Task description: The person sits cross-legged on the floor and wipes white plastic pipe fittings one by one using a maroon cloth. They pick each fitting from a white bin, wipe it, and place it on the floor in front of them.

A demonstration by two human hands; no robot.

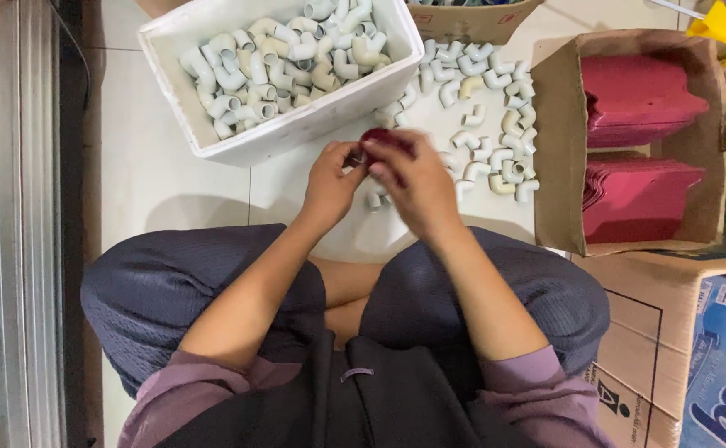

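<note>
White foam makes up the box (182, 99) at my upper left, which sits on the tiled floor (147, 178) and is heaped with pale plastic elbow fittings (284, 54). Just below its near wall, my left hand (330, 178) and right hand (413, 178) meet over the floor, in front of my crossed legs. The left grip is narrow, fingertips pinched against a small dark red piece (386, 141); the right grip is curled over that same piece from the other side, so both hands hold it between them. The piece is blurred, and I cannot tell its exact shape or whether a fitting is inside it. Directly under my hands a couple of loose fittings lie on the floor. Further right, a scattered pile of the same white and cream elbows (492, 124) spreads across the tiles, near my right hand but apart from it. Beyond that pile stands an open cardboard box (550, 141) holding two stacks of dark red sheets (637, 195). At the far lower right a larger cardboard carton (653, 332) with a blue printed side lies beside my right knee.
</note>
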